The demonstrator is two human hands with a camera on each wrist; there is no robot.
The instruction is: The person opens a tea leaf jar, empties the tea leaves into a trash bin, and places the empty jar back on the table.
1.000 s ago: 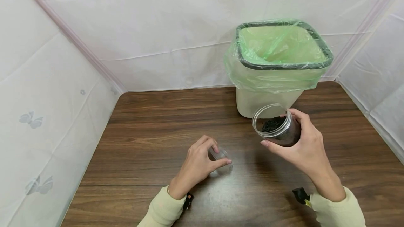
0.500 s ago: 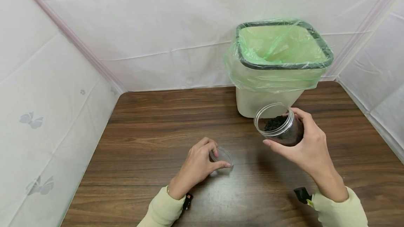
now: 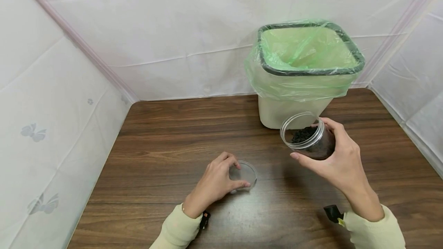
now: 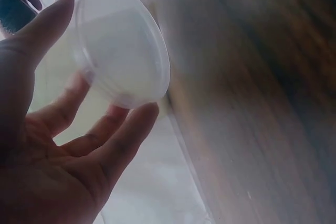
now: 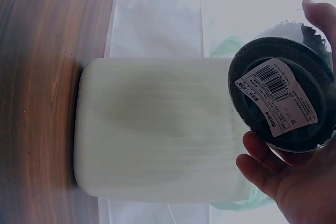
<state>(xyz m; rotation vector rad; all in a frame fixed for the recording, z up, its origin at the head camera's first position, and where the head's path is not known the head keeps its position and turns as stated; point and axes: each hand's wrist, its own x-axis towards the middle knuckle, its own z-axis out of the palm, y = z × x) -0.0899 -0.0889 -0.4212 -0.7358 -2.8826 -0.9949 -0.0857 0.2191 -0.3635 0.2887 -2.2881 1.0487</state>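
My right hand (image 3: 340, 158) grips a clear screw-top jar (image 3: 320, 150), tilted with its open mouth to the left. Dark, loose bits (image 3: 303, 135) fill its lower part; they look like dry leaves or crumbs. In the right wrist view the jar's base (image 5: 286, 95) bears a white barcode label (image 5: 278, 96). My left hand (image 3: 217, 178) holds a shallow round clear lid (image 3: 245, 176) between thumb and fingers, low over the table. From the left wrist the lid (image 4: 123, 45) shows with fingertips (image 4: 148, 109) at its rim, close by the wood.
A cream waste bin (image 3: 288, 112) with a dark rim and green bag (image 3: 301, 87) stands at the back right, just behind the jar. The brown wooden table (image 3: 166, 137) is closed in by pale cloth walls (image 3: 162, 37) at the back and sides.
The lid in my left hand has tipped from a slant to nearly flat, its round face now turned upward. My right hand and the jar have shifted slightly right.
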